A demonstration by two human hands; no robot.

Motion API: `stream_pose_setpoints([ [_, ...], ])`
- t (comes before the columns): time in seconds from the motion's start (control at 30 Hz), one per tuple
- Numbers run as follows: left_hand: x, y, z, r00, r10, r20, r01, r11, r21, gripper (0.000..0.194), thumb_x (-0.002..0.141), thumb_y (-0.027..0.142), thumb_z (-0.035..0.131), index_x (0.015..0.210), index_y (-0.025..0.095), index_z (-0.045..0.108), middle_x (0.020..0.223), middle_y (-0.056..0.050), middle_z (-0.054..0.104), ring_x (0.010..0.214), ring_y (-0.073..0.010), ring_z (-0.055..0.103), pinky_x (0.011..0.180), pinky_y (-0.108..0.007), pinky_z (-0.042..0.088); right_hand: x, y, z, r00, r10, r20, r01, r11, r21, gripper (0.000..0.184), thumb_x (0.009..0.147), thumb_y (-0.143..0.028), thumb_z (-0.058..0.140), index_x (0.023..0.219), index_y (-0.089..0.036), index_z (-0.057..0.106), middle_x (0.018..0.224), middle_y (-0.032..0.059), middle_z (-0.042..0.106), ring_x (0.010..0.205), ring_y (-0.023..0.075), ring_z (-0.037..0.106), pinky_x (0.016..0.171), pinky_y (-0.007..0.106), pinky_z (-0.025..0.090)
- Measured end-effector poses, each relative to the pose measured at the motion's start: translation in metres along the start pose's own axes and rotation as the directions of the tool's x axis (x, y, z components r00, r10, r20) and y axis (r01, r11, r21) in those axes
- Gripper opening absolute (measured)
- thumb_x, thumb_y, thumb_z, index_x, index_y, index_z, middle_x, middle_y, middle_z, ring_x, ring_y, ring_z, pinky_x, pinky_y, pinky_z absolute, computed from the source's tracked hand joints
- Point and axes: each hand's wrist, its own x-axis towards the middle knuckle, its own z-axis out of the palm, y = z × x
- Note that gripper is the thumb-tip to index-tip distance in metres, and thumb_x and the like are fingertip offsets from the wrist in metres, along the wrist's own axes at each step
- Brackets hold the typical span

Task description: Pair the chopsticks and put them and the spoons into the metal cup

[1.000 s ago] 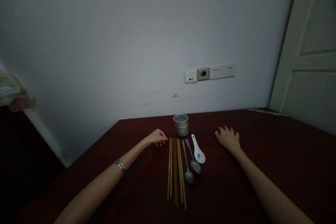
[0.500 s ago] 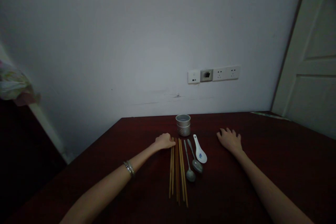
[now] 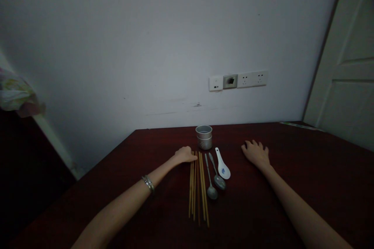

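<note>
My left hand [image 3: 186, 155] is at the far ends of several wooden chopsticks [image 3: 191, 190] laid lengthwise on the table. Its fingers are closed, with the thumb and a finger pinching the end of a chopstick on the left side of the row; the exact grip is partly hidden. Right of the chopsticks lie two metal spoons [image 3: 212, 192] and a white ceramic spoon [image 3: 224, 170] with a blue mark. Behind them stands a metal cup [image 3: 204, 137], upright. Apart from these, my right hand [image 3: 257, 153] rests on the tabletop, fingers spread, holding nothing.
The dark red table [image 3: 163, 210] meets a pale wall [image 3: 163, 46] at its back edge. Sockets and switches [image 3: 251, 79] are set in the wall. A light door [image 3: 350, 62] stands at the right, and a floral cloth or bag [image 3: 14, 91] shows at the far left.
My left hand has shifted slightly to the right. One darker chopstick has slid left, toward the left pair, leaving a gap beside the other dark one. My right hand stays in place.
</note>
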Motion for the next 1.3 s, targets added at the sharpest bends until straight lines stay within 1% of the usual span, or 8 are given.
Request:
stream_pose_setpoints([
  [0.33, 0.008, 0.003, 0.011, 0.996, -0.047, -0.071, 0.045, 0.999, -0.02, 0.041, 0.062, 0.043, 0.056, 0.084, 0.01, 0.065, 0.087, -0.018, 0.065, 0.079, -0.0271, 0.063, 0.057, -0.027, 0.046, 0.001, 0.0, 0.002, 1.0, 0.002, -0.003, -0.002, 1.0, -0.01, 0.047, 0.083, -0.038, 0.03, 0.12, -0.016, 0.048, 0.127, 0.0153, 0.043, 0.119, 0.0344, 0.032, 0.092, 0.053, 0.023],
  [0.53, 0.01, -0.005, 0.008, 0.994, -0.029, -0.106, 0.019, 0.996, -0.091, 0.035, 0.063, 0.041, 0.055, 0.073, 0.009, 0.065, 0.075, -0.014, 0.065, 0.066, -0.0206, 0.062, 0.048, -0.022, 0.039, 0.001, -0.001, 0.002, 1.0, -0.003, -0.02, 0.003, 1.0, -0.015, 0.046, 0.083, -0.037, 0.03, 0.119, -0.015, 0.05, 0.127, 0.0152, 0.043, 0.119, 0.0349, 0.032, 0.092, 0.053, 0.023],
  [0.8, -0.007, 0.002, -0.037, 0.944, 0.065, -0.323, -0.153, 0.955, -0.255, 0.027, 0.063, 0.032, 0.052, 0.046, 0.012, 0.055, 0.042, 0.001, 0.044, 0.041, -0.0084, 0.041, 0.04, -0.02, 0.024, -0.002, 0.001, 0.002, 0.999, 0.021, -0.041, -0.019, 0.998, 0.061, 0.047, 0.082, -0.035, 0.032, 0.122, -0.015, 0.048, 0.128, 0.0148, 0.044, 0.12, 0.0356, 0.032, 0.094, 0.055, 0.023],
  [0.93, -0.021, 0.021, -0.07, 0.879, 0.104, -0.465, -0.277, 0.906, -0.32, 0.025, 0.061, 0.031, 0.052, 0.045, 0.013, 0.052, 0.041, 0.004, 0.036, 0.042, -0.0066, 0.034, 0.041, -0.02, 0.021, 0.008, -0.006, -0.026, 0.998, 0.032, -0.052, -0.014, 0.95, 0.312, 0.045, 0.079, -0.028, 0.037, 0.12, -0.012, 0.049, 0.122, 0.0155, 0.051, 0.112, 0.0296, 0.046, 0.093, 0.049, 0.031],
  [1.0, -0.028, 0.032, -0.084, 0.842, 0.106, -0.529, -0.319, 0.888, -0.33, 0.023, 0.061, 0.031, 0.053, 0.046, 0.013, 0.051, 0.042, 0.005, 0.036, 0.044, -0.0066, 0.034, 0.042, -0.02, 0.021, 0.008, -0.023, -0.058, 0.993, -0.082, -0.082, 0.113, 0.849, 0.516, 0.04, 0.077, -0.025, 0.041, 0.11, -0.008, 0.056, 0.112, 0.0167, 0.058, 0.105, 0.0254, 0.052, 0.091, 0.038, 0.037],
  [1.07, -0.035, 0.044, -0.095, 0.795, 0.11, -0.596, -0.362, 0.875, -0.322, 0.022, 0.062, 0.031, 0.053, 0.048, 0.014, 0.051, 0.044, 0.005, 0.038, 0.045, -0.0069, 0.034, 0.043, -0.02, 0.022, -0.002, -0.048, -0.095, 0.978, -0.2, -0.063, 0.181, 0.657, 0.732, 0.032, 0.074, -0.027, 0.047, 0.095, -0.01, 0.064, 0.1, 0.0147, 0.064, 0.095, 0.0244, 0.058, 0.086, 0.035, 0.042],
  [1.17, -0.044, 0.059, -0.104, 0.728, 0.116, -0.676, -0.42, 0.855, -0.305, 0.022, 0.063, 0.032, 0.053, 0.05, 0.014, 0.05, 0.044, 0.004, 0.039, 0.045, -0.007, 0.035, 0.044, -0.02, 0.023, -0.035, -0.086, -0.141, 0.903, -0.418, 0.103, 0.0, 0.238, 0.971, 0.031, 0.071, -0.031, 0.054, 0.091, -0.011, 0.064, 0.087, 0.013, 0.068, 0.082, 0.0223, 0.063, 0.074, 0.035, 0.049],
  [1.3, -0.053, 0.072, -0.107, 0.683, 0.114, -0.722, -0.444, 0.849, -0.286, 0.022, 0.065, 0.031, 0.053, 0.051, 0.015, 0.05, 0.047, 0.003, 0.045, 0.046, -0.0074, 0.037, 0.046, -0.021, 0.024, -0.082, -0.111, -0.166, 0.82, -0.548, 0.164, -0.178, 0.028, 0.984, 0.036, 0.064, -0.029, 0.064, 0.095, -0.011, 0.062, 0.08, 0.0086, 0.068, 0.075, 0.0183, 0.063, 0.071, 0.033, 0.05],
])
